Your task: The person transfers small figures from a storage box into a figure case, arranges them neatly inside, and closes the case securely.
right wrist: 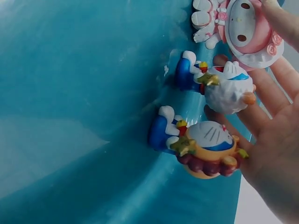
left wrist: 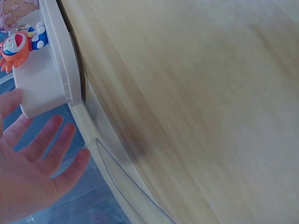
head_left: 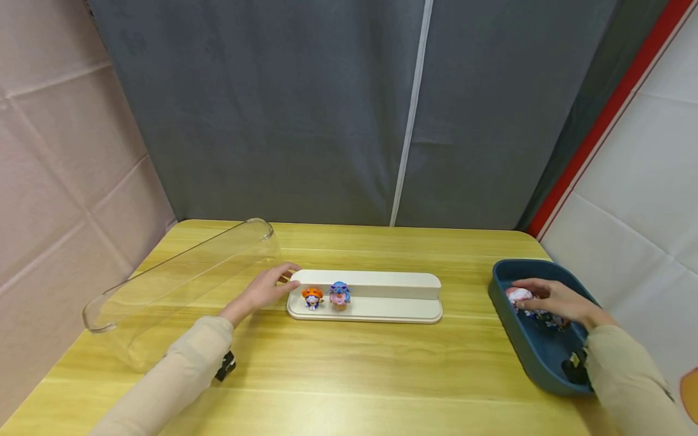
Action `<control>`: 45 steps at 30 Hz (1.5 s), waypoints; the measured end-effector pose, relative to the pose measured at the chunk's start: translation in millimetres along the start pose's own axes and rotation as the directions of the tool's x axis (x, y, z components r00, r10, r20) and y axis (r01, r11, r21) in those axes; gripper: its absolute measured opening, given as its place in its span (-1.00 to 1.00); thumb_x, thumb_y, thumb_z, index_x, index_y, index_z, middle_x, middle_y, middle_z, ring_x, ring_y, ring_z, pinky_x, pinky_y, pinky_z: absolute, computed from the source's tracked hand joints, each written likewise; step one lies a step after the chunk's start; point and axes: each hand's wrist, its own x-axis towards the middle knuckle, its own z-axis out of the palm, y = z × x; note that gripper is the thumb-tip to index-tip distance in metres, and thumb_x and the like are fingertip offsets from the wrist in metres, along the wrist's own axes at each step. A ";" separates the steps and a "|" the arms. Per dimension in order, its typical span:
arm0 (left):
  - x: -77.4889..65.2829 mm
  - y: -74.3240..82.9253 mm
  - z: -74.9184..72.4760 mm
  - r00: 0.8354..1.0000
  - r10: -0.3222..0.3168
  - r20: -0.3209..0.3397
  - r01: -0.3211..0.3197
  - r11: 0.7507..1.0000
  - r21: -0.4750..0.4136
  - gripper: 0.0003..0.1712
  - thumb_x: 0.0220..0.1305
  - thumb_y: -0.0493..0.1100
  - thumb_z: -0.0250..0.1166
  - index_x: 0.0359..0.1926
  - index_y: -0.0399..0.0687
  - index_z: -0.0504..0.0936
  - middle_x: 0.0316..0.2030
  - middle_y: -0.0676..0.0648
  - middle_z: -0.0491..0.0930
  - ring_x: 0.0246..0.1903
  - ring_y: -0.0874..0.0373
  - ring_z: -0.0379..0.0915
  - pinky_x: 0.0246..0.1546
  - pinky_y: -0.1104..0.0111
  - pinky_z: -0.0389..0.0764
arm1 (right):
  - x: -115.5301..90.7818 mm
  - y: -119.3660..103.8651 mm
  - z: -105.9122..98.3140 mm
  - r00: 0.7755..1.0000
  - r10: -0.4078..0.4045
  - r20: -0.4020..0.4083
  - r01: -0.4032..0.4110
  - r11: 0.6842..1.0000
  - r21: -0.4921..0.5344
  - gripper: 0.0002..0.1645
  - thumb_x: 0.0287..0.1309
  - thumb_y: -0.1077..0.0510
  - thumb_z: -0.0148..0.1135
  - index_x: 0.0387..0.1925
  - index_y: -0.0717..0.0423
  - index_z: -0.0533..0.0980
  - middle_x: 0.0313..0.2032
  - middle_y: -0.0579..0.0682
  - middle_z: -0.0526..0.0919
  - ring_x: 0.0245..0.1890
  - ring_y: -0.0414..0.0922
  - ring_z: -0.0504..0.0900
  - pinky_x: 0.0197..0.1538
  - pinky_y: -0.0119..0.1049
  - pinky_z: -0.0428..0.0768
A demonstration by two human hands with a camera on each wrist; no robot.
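My left hand [head_left: 264, 289] is at the left end of a white display stand [head_left: 392, 310], fingers loosely spread and thumb at the stand's edge. On the stand's left part stand a figurine with an orange hood [head_left: 312, 298] and a blue one with sunglasses and a pink front [head_left: 340, 295]. At the right, my right hand [head_left: 558, 301] reaches into a dark blue bin [head_left: 515, 342]. Its thumb and fingers pinch a pink-and-white figurine [right wrist: 245, 30] by the head. Beside it in the bin lie a white fluffy-headed figurine [right wrist: 229, 93] and a yellow-and-brown one [right wrist: 208, 149].
A clear, curved plastic cover [head_left: 180, 269] lies along the left of the wooden table [head_left: 392, 369]. Dark curtains [head_left: 283, 121] hang behind the table. White padded walls [head_left: 643, 200] stand at the sides.
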 end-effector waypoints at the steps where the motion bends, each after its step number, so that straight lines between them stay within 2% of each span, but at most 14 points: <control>1: 0.1 -0.1 0.1 1.000 -0.001 0.001 0.001 1.000 0.000 -0.58 0.23 -0.06 0.12 0.08 -0.13 0.39 -0.10 -0.21 0.47 -0.11 -0.08 0.39 -0.10 0.09 0.40 | 0.1 0.2 0.1 1.000 -0.004 0.003 0.004 1.000 0.009 -0.37 0.12 0.10 0.13 0.12 0.43 0.23 -0.20 0.13 0.49 -0.33 -0.20 0.46 -0.32 -0.35 0.48; 9: 0.2 -0.4 0.6 1.000 0.000 0.000 0.000 1.000 -0.007 -0.58 0.23 -0.07 0.12 0.07 -0.13 0.39 -0.10 -0.20 0.47 -0.11 -0.07 0.39 -0.11 0.10 0.41 | 2.1 0.7 1.6 0.997 -0.075 0.024 0.073 0.996 0.059 -0.39 0.11 0.18 0.14 0.09 0.49 0.23 -0.27 0.12 0.50 -0.39 -0.24 0.48 -0.35 -0.37 0.50; 17: -0.3 -0.4 0.6 1.000 -0.002 0.004 0.002 1.000 -0.009 -0.57 0.24 -0.06 0.11 0.09 -0.13 0.38 -0.10 -0.20 0.47 -0.11 -0.07 0.39 -0.11 0.10 0.41 | 4.7 1.7 3.8 0.997 -0.075 -0.006 0.075 0.996 0.049 -0.43 0.08 0.17 0.18 0.04 0.47 0.30 -0.29 0.10 0.50 -0.41 -0.23 0.47 -0.37 -0.38 0.48; 26: -0.7 0.4 0.2 1.000 0.002 0.004 -0.002 1.000 -0.011 -0.59 0.23 -0.08 0.12 0.07 -0.13 0.39 -0.13 -0.19 0.49 -0.13 -0.07 0.40 -0.12 0.11 0.42 | 5.9 -1.0 5.9 0.997 -0.034 -0.069 0.034 0.999 -0.009 -0.46 0.05 0.11 0.22 -0.03 0.42 0.36 -0.32 0.06 0.51 -0.41 -0.20 0.46 -0.39 -0.38 0.48; 34: 0.1 0.1 0.0 1.000 0.007 0.001 -0.007 1.000 -0.005 -0.59 0.24 -0.07 0.11 0.07 -0.13 0.39 -0.13 -0.19 0.49 -0.13 -0.06 0.40 -0.12 0.11 0.42 | 2.6 -7.1 3.0 0.989 0.025 -0.146 -0.034 0.998 -0.060 -0.39 0.07 -0.02 0.19 0.03 0.34 0.34 -0.25 0.09 0.50 -0.34 -0.15 0.44 -0.33 -0.36 0.48; 39: 0.3 0.0 -0.2 1.000 0.009 0.000 -0.009 1.000 -0.007 -0.59 0.24 -0.07 0.11 0.07 -0.12 0.39 -0.13 -0.19 0.48 -0.13 -0.06 0.40 -0.12 0.10 0.42 | 0.3 -9.6 -1.0 0.982 0.004 -0.190 -0.017 0.998 -0.068 -0.39 0.12 -0.02 0.14 0.07 0.32 0.32 -0.20 0.15 0.49 -0.37 -0.19 0.43 -0.39 -0.35 0.49; 45: 0.0 0.2 -0.3 1.000 0.003 0.002 -0.003 1.000 -0.002 -0.58 0.24 -0.06 0.11 0.08 -0.13 0.39 -0.13 -0.19 0.48 -0.13 -0.06 0.40 -0.12 0.10 0.42 | -2.0 -13.4 -4.4 0.970 0.017 -0.243 -0.036 0.997 -0.074 -0.38 0.11 -0.07 0.13 0.09 0.25 0.33 -0.16 0.15 0.48 -0.35 -0.22 0.42 -0.38 -0.38 0.48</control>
